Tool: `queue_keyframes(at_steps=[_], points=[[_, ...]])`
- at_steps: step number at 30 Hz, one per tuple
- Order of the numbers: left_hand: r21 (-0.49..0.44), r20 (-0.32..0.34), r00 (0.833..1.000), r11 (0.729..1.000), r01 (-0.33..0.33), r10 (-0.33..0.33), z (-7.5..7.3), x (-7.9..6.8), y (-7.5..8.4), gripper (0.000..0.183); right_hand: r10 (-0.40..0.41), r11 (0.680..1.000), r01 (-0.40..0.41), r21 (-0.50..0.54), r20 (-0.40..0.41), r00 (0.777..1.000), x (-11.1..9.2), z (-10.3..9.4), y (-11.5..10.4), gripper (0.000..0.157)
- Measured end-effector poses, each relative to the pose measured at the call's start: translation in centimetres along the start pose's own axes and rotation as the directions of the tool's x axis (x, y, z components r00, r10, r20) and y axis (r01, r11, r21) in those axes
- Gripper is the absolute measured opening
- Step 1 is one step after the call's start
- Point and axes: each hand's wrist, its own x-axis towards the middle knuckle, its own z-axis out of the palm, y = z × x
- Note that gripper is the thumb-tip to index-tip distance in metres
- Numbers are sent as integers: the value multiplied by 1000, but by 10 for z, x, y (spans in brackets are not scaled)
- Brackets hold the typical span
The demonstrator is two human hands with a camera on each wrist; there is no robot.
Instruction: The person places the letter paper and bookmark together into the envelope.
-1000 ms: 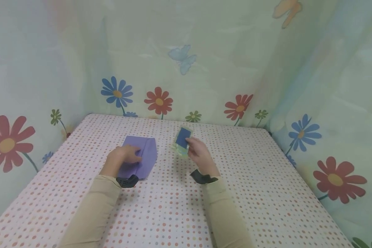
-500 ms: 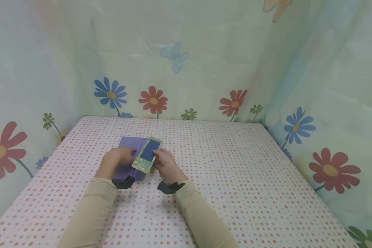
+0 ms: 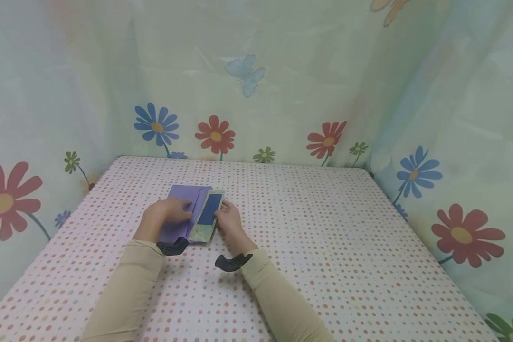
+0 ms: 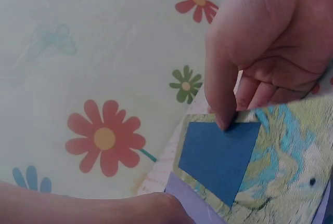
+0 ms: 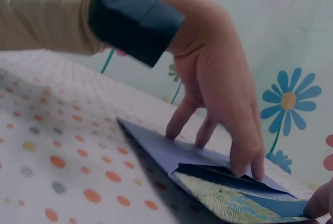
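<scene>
My left hand rests on a purple envelope, fingertips pressing near its mouth. In the right wrist view the envelope lies on the table with its mouth gaping beneath the thumb and forefinger. My right hand pinches the far right edge of a green and blue patterned card bearing a dark blue panel. The card tilts over the envelope's right side in the left wrist view, my right thumb lying on the panel. One edge of the card sits right at the envelope's mouth.
A dotted cloth covers the table. Flower-printed sheets hang along the back and both sides. Dark bands circle both wrists.
My right hand has brought the card leftward from the middle of the table to the envelope and lowered it against the mouth. My left hand stays on the envelope.
</scene>
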Motion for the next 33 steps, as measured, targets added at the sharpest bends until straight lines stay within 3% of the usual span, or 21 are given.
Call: queue_keyframes(at_steps=[4, 12, 17, 26, 33], points=[[-8, -2, 1000, 1000, 1, -1, 1, 0, -2, 63, -49, 993, 48, -107, -13, 999, -3, 1, 2, 57], [-6, 2, 1000, 1000, 23, -22, 1, 2, -1, 65, -50, 983, 53, -176, 17, 999, -3, 1, 0, 57], [5, -1, 999, 999, 42, -42, 1, 3, 1, 66, -112, 941, 124, -316, 55, 992, -6, 2, -2, 54], [19, -6, 999, 999, 51, -51, 0, 3, 2, 67, -158, 905, 204, -374, 150, 976, -7, 0, -2, 56], [1, 1, 998, 998, 58, -58, 1, 2, 2, 66, -179, 851, 291, -437, 280, 943, -2, -2, 2, 64]])
